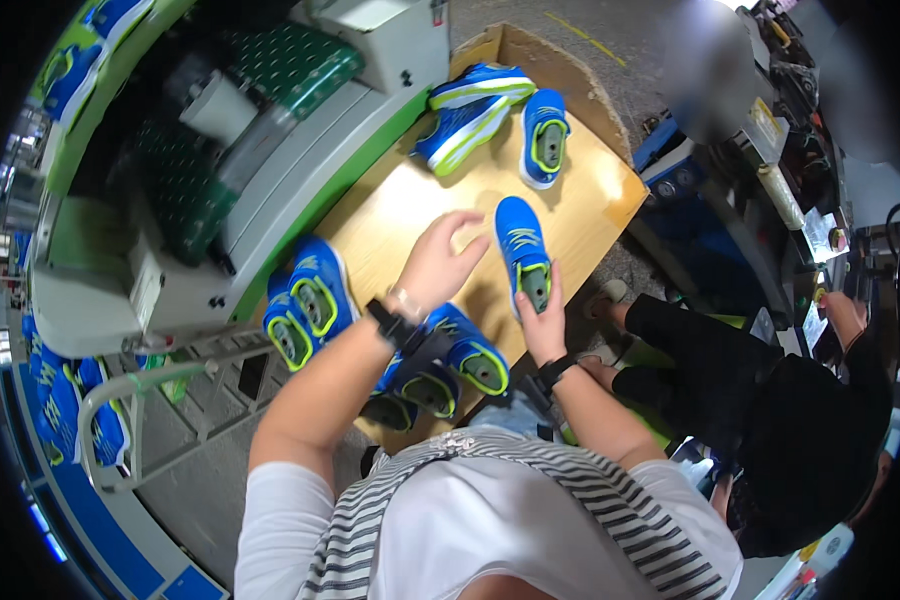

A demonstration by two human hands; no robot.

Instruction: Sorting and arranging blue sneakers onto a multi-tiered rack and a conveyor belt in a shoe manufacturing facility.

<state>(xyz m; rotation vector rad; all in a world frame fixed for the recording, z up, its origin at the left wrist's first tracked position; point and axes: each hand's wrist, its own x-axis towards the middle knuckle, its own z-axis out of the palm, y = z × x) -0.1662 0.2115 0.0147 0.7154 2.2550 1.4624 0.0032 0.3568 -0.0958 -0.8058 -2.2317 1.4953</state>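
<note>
My right hand (543, 322) grips a blue sneaker (518, 228) by its heel end, toe pointing away from me. The shoe has yellow-green lining and pale laces, with a grey-green insert showing in its opening. To its left, my left hand (445, 258) hangs over the wooden tabletop (390, 215), thumb and fingers apart, holding nothing. Beyond the held shoe stands another blue sneaker (544, 140). Two more sneakers (462, 132) lie on their sides, white soles showing. Several sneakers (472, 352) stand close to me, partly behind my left forearm, and two (315, 290) sit at the left edge.
A machine with a green dotted belt (295, 65) borders the table's left side. Cardboard (560, 65) rises along the far edge. On the right, a person in black (800, 440) works at a cluttered bench. More blue sneakers (65, 405) are by a metal frame (95, 425), lower left.
</note>
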